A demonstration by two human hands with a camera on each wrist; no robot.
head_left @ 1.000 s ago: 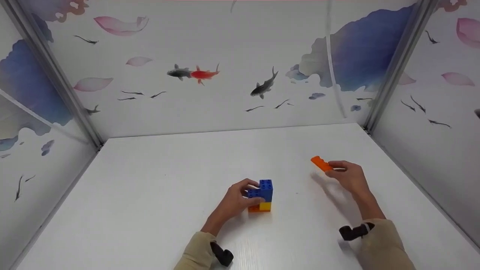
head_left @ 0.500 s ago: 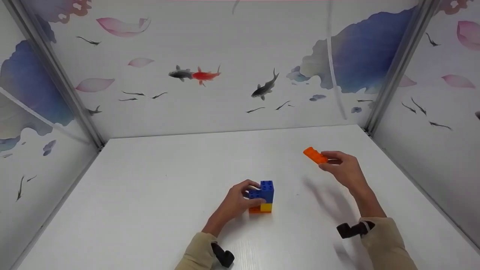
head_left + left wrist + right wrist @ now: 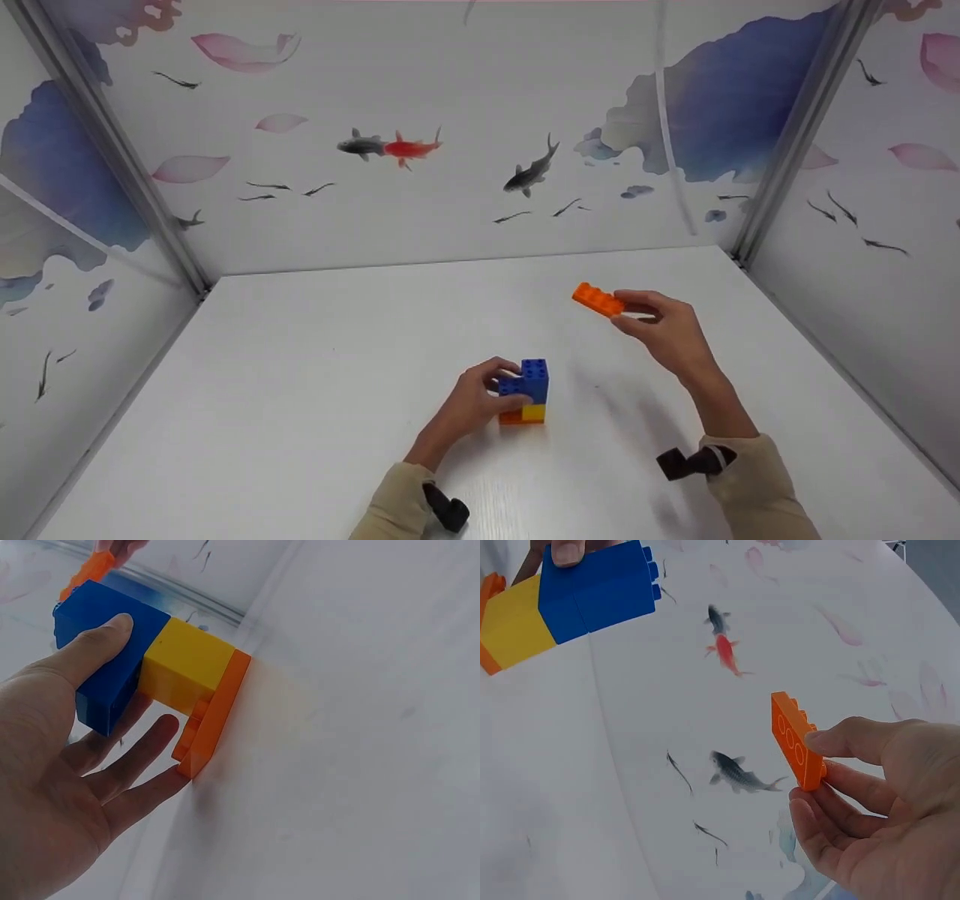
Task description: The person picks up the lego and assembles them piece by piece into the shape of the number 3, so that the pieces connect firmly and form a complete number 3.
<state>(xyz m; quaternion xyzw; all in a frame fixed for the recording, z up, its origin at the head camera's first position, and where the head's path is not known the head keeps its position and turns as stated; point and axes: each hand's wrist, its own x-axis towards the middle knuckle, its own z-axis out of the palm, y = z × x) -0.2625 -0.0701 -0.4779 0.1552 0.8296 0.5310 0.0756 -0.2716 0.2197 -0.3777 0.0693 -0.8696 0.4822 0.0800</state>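
Down at the middle of the white bench (image 3: 315,360), I've got the left hand (image 3: 472,401) wrapped around the block stack (image 3: 525,391), thumb on the blue block (image 3: 105,652) and fingers curled behind it. From the left wrist view I see the yellow block (image 3: 187,675) under the blue one and a flat orange plate (image 3: 214,716) at the base, pressed to the bench. Over on the right, my right hand (image 3: 664,330) is up in the air, pinching a flat orange brick (image 3: 598,299) by one end between thumb and fingers (image 3: 847,746). That brick hangs well above the bench, up and to the right of the stack, clear of it. Behind it all stands the painted fish wall (image 3: 420,150).
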